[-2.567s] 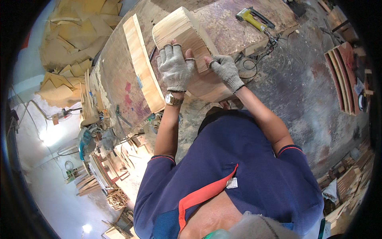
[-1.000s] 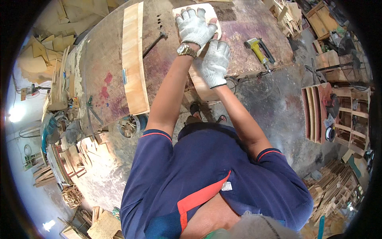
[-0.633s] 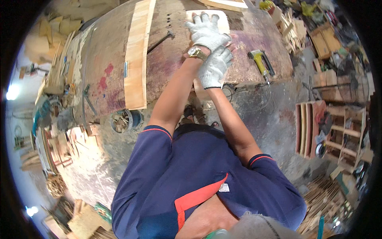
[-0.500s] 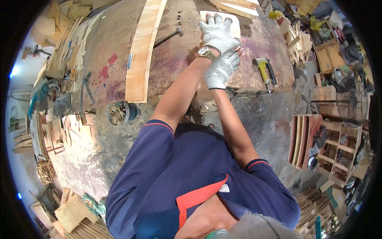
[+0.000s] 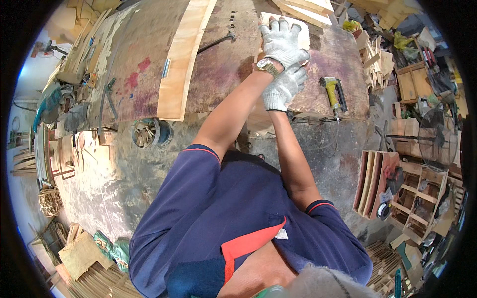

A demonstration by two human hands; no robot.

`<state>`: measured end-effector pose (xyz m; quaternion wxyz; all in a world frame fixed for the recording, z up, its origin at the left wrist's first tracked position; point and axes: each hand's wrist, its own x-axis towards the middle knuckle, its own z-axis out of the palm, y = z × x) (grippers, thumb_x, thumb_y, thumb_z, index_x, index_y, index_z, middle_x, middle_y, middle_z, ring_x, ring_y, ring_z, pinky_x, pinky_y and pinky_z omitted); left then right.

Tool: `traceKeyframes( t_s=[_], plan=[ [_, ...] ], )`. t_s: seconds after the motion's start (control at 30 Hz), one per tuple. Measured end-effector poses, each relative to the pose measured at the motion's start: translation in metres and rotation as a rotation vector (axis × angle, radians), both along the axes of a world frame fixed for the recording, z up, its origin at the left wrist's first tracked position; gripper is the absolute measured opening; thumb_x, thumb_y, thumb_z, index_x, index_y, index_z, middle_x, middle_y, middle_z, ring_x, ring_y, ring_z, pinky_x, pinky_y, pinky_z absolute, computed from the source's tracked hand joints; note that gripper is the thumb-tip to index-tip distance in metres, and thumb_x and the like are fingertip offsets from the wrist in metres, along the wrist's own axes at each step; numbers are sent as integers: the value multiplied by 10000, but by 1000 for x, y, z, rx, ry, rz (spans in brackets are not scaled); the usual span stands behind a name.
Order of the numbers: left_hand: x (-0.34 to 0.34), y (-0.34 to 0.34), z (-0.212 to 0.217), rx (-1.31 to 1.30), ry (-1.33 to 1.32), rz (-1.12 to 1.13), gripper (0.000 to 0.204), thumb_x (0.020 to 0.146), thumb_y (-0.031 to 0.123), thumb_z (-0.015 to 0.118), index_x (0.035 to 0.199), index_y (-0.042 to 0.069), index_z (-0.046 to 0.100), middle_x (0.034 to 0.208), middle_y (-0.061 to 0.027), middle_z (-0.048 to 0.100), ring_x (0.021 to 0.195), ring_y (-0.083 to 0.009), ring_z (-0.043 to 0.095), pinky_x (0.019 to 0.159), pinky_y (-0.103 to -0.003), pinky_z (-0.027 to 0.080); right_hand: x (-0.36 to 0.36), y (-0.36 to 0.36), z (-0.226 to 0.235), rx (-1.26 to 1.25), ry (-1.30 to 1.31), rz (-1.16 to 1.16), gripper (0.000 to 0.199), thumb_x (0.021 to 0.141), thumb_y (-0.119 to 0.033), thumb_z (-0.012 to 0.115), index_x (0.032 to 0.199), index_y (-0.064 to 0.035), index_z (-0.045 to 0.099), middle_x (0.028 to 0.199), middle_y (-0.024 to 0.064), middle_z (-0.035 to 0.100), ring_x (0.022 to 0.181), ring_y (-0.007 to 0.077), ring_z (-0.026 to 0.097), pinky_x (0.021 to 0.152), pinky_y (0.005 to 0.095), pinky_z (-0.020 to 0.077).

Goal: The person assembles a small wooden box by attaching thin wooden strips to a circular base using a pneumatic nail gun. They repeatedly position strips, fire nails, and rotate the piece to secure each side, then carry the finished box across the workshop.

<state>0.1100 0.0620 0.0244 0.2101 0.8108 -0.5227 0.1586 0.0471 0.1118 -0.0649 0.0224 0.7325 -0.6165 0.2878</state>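
A pale, flat piece of wood (image 5: 304, 36) lies on the worn workbench (image 5: 223, 69). On top of it rests my left hand (image 5: 281, 43), in a white knit glove with bare fingertips, its fingers spread flat. My right hand (image 5: 284, 88), gloved the same way, is just below and partly under the left wrist. Its fingers look curled near the wood's near end; what they hold, if anything, is hidden. To the right of my hands lies a yellow-green air nail gun (image 5: 330, 93). A hammer-like tool with a dark handle (image 5: 214, 43) lies to their left.
A long plywood strip (image 5: 180, 69) runs across the bench and over its near edge. Further strips (image 5: 300, 11) lie at the far right. A bucket of wood scraps (image 5: 149, 134) stands below the bench's front. Wooden shelving (image 5: 420, 196) stands at the right.
The whole view has shifted slightly, so the bench and hands appear a little further right. Both hands keep nearly the same pose on and beside the piece of wood.
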Motion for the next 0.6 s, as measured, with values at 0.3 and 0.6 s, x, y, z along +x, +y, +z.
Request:
traceKeyframes(
  t_s=[0.3, 0.6],
  plan=[
    [-3, -2, 0, -42, -43, 46, 820, 657, 652, 757, 1344, 220, 636, 1422, -172, 561, 1370, -412, 451, 1020, -641, 341, -7, -5, -3, 41, 22, 18, 938, 912, -472, 732, 1571, 32, 294, 1586, 214, 394, 1389, 367, 462, 1098, 483, 444],
    [-6, -1, -3, -35, 14, 31, 817, 693, 669, 744, 1357, 201, 654, 1469, -228, 520, 1425, -483, 398, 1099, -698, 272, -14, 2, 3, -36, 66, 33, 850, 953, -408, 705, 1570, 16, 302, 1585, 231, 393, 1394, 375, 458, 1097, 467, 453]
  ],
)
